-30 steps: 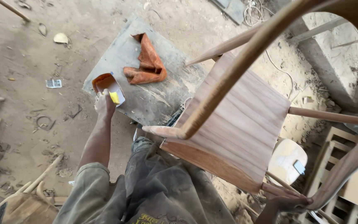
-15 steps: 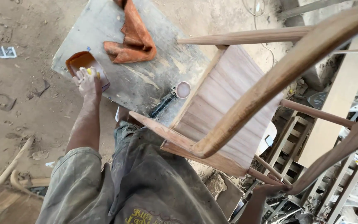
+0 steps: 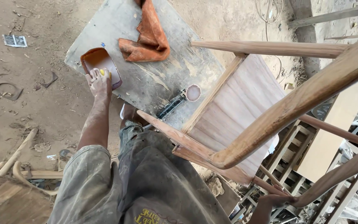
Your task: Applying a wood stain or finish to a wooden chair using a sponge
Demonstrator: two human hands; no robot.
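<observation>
Wooden chair (image 3: 245,120), stiff and probably fairly heavy, leans on the person's lap, right hand (image 3: 276,202) clasping a low leg, while left hand (image 3: 99,81) pinches a yellow wad (image 3: 102,72) over the brown tray (image 3: 101,63) on the board (image 3: 158,79).

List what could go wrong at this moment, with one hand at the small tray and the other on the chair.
The shallow brown tray sits at the corner of the grey board; the left hand pressing into it could tip it onto the dirt.
The wooden chair is tilted, steadied only by the right hand low on its frame, so it may swing or slip.
The orange rag and dusty ground could foul any wet finish.
</observation>
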